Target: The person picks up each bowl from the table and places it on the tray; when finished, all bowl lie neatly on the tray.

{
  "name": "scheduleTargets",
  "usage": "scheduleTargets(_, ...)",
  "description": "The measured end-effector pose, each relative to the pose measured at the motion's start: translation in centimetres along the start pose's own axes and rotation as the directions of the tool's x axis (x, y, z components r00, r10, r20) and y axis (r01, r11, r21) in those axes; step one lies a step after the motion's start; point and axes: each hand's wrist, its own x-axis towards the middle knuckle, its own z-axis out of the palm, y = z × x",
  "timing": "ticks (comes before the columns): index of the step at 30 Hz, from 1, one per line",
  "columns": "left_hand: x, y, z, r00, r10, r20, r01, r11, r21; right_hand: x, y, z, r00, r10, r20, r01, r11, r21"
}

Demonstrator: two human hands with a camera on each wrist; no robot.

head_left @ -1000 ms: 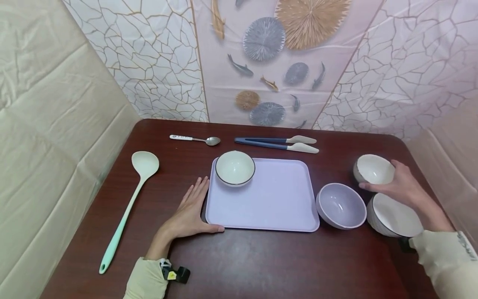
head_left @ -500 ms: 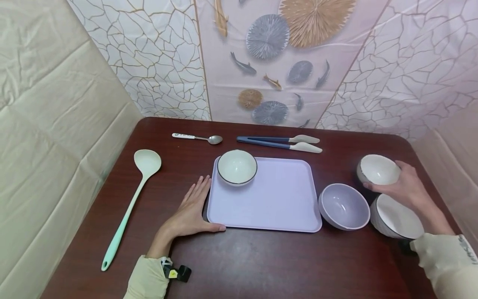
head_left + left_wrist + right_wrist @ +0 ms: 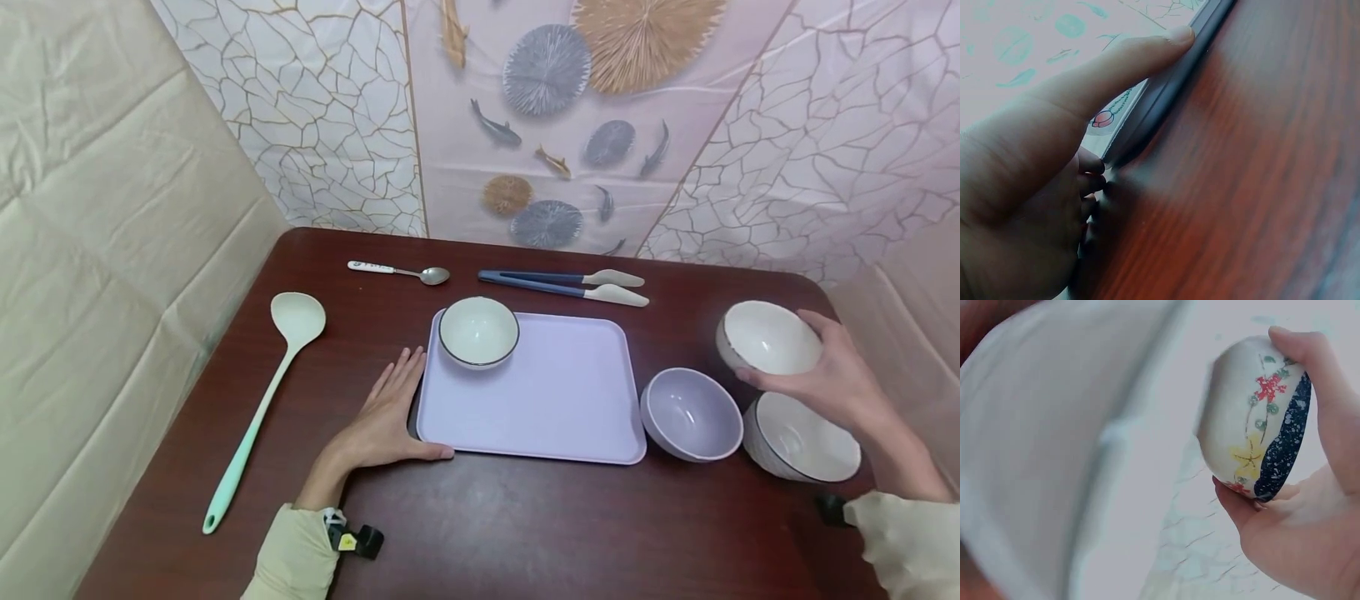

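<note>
On the right, my right hand (image 3: 843, 375) grips a small white bowl (image 3: 772, 337) by its sides, thumb and fingers spread around it. In the right wrist view that bowl (image 3: 1244, 415) shows painted red and yellow figures and a speckled dark blue band. My left hand (image 3: 382, 421) lies at the left side of the lilac tray (image 3: 555, 392), fingers along its left edge and thumb at its front corner. The left wrist view shows the thumb (image 3: 1141, 59) by the tray rim. A white bowl with a dark rim (image 3: 478, 333) sits at the tray's back left.
A lilac bowl (image 3: 690, 414) stands right of the tray, beside a larger white bowl (image 3: 802, 437) under my right forearm. Behind the tray lie blue-handled tongs (image 3: 562, 286) and a spoon (image 3: 397, 272). A pale green ladle (image 3: 262, 400) lies at the left.
The small white bowl has risen off the table in my right hand and looks larger. My left hand stays at the tray. The head view has shifted slightly.
</note>
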Motion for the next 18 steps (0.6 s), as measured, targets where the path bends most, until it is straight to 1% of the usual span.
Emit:
scheduleTargets(3,0.0,-0.1,0.0,1.000,-0.005,0.002,0.005,1.000,0.004,-0.8,-2.7,0.3,0.998,-0.053,0.018,0.053,0.998,0.014)
scheduleTargets(5,0.0,-0.1,-0.1,1.000,-0.004,0.000,0.004,1.000,0.006,-1.3,-4.8,0.9,0.995,-0.096,0.035,0.095,0.995,0.036)
scheduleTargets(8,0.0,-0.1,-0.2,1.000,-0.002,-0.004,0.002,1.000,0.006,-2.0,-8.2,2.7,0.985,-0.164,0.047,0.160,0.984,0.084)
scheduleTargets(11,0.0,0.0,-0.2,1.000,0.005,-0.012,-0.005,1.000,0.011,-2.4,-11.4,4.8,0.978,-0.198,0.057,0.190,0.974,0.122)
scheduleTargets(15,0.0,0.0,-0.2,1.000,0.008,-0.015,-0.008,1.000,0.012,-2.6,-14.9,7.9,0.983,-0.181,0.042,0.172,0.972,0.157)
scheduleTargets(18,0.0,0.0,-0.2,1.000,0.004,-0.012,-0.004,1.000,0.012,-2.4,-16.6,10.3,0.990,-0.141,0.002,0.139,0.976,0.168)
